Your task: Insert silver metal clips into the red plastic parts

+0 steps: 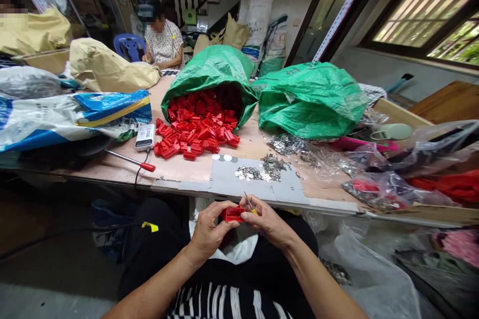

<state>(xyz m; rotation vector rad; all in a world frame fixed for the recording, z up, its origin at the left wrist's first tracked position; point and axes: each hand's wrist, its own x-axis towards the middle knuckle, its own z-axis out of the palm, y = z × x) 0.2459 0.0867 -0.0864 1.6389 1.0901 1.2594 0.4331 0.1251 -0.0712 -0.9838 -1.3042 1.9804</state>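
Over my lap, my left hand (210, 226) is closed around a small red plastic part (233, 214), an open box-like piece, gripped between thumb and fingers. My right hand (270, 221) touches the part's right side. It also holds a thin pointed metal tool with a yellow end (250, 203), whose tip points up and to the left; its exact kind is unclear. In front of both hands, small flat metal pieces (258, 171) lie in a loose pile on a grey mat (224, 178) at the table edge. Farther back, a heap of similar red parts (198, 134) spills onto the table.
The heap comes from a green sack (213, 64); another green sack (310, 99) lies right of it. A red-handled lever (130, 160) juts over the table's left edge beside a white device (145, 137). Plastic bags (389, 189) crowd the right. Another person (164, 42) sits across the table.
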